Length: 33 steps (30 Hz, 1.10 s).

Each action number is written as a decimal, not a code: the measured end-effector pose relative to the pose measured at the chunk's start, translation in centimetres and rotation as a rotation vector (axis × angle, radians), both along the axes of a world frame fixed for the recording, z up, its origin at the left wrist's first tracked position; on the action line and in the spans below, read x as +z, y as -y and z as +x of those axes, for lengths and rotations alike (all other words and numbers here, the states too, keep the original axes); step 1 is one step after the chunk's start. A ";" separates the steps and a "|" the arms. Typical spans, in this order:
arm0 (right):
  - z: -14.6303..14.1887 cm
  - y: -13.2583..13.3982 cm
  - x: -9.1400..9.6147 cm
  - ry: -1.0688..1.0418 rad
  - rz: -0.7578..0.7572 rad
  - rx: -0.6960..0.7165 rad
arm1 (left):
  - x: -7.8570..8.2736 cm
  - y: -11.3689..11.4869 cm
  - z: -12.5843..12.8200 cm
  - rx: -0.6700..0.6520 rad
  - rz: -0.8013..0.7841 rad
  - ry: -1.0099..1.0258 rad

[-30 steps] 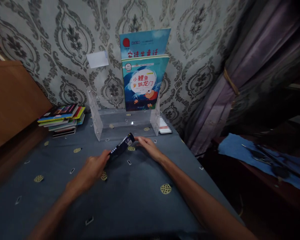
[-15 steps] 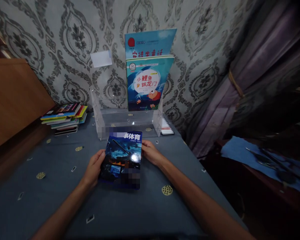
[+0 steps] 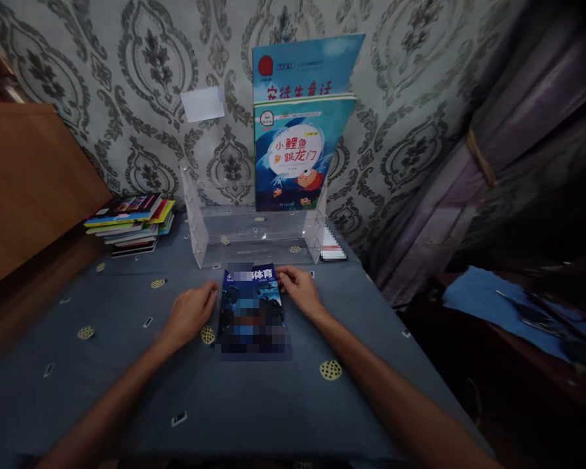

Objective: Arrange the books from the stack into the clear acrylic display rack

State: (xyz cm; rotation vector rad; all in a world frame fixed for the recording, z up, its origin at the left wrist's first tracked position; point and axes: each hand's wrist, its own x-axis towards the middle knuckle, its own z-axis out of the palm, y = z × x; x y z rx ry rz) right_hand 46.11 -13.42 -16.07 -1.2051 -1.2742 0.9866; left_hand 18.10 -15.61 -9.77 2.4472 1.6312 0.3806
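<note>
A dark blue book (image 3: 254, 306) with white lettering along its top lies on the patterned cloth, part of its cover blurred into blocks. My right hand (image 3: 300, 293) has its fingertips at the book's upper right edge, seemingly pinching it. Just off the left edge is my left hand (image 3: 190, 312), its fingers loosely bent and holding nothing. Beyond the book stands a clear acrylic rack (image 3: 251, 251) with stepped tiers. On its right side a fish picture book (image 3: 288, 163) stands upright, in front of a taller blue book (image 3: 307, 62).
At the back left is a stack of books (image 3: 131, 225) beside a brown wooden panel (image 3: 29, 189). Some white item (image 3: 332, 244) lies right of the rack. A purple curtain (image 3: 434, 215) hangs at the right, above a blue cloth (image 3: 488, 312) with dark tools on it.
The dark blue book has gone from tilted between both hands to lying on the cloth. My left hand has let go of its left edge. The camera view has shifted slightly.
</note>
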 end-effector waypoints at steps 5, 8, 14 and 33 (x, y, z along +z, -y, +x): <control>0.0 0.3 0.0 0.139 0.041 -0.026 | -1.1 -2.8 1.6 -0.150 0.161 0.086; 0.0 0.7 0.1 0.395 0.143 -0.096 | -2.2 -4.5 2.2 -0.174 0.198 0.105; -1.1 1.5 1.5 0.699 0.402 -0.046 | -3.8 -5.1 2.5 -0.182 0.247 0.102; 1.3 -0.2 -0.2 0.675 0.276 0.090 | -4.6 -4.7 2.3 -0.236 0.254 0.034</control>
